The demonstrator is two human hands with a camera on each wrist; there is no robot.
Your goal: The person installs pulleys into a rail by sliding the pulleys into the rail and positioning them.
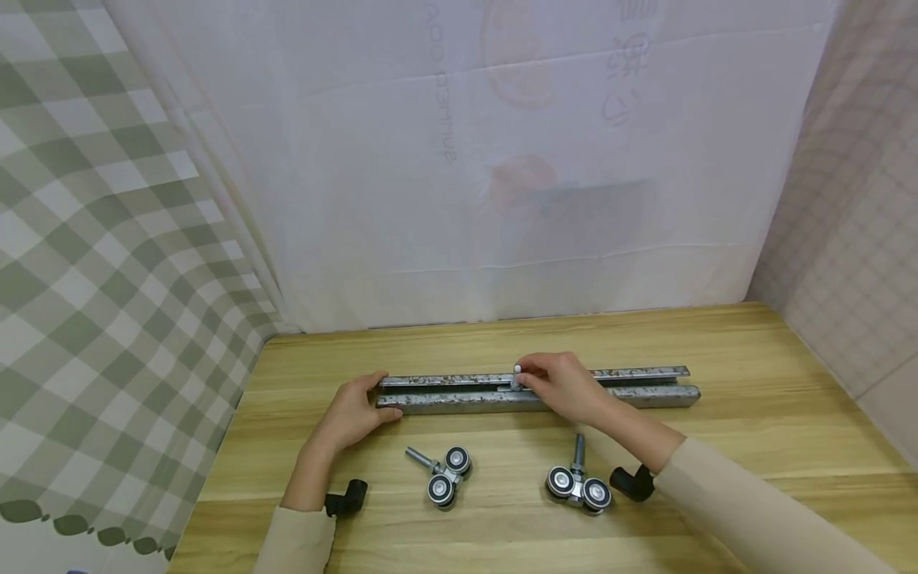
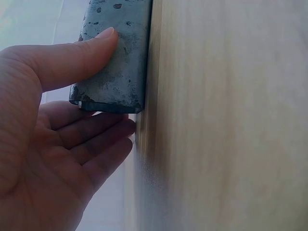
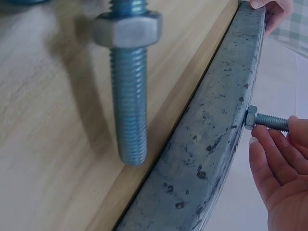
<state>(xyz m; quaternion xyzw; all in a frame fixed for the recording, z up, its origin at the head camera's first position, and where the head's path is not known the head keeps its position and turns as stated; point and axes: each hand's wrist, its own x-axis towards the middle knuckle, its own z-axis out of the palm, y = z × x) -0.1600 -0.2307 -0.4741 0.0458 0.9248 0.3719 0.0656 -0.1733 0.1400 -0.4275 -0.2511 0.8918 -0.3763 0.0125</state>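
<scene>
Your left hand (image 1: pixel 349 416) grips the left end of the long grey speckled metal channel rail (image 1: pixel 459 404), lying on the yellowish wood-grained table (image 1: pixel 502 542); your right hand (image 1: pixel 568 387) pinches the silver threaded metal bolt (image 1: pixel 517 370) standing upright between the rail's edges; two silver-and-black twin-wheeled metal rollers (image 1: pixel 441 490) lie apart, nearer you.

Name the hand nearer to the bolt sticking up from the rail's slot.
Right. The right hand is at the bolt itself, pinching it; the left hand is farther off, to the bolt's left, holding the left end of the rail.
</scene>
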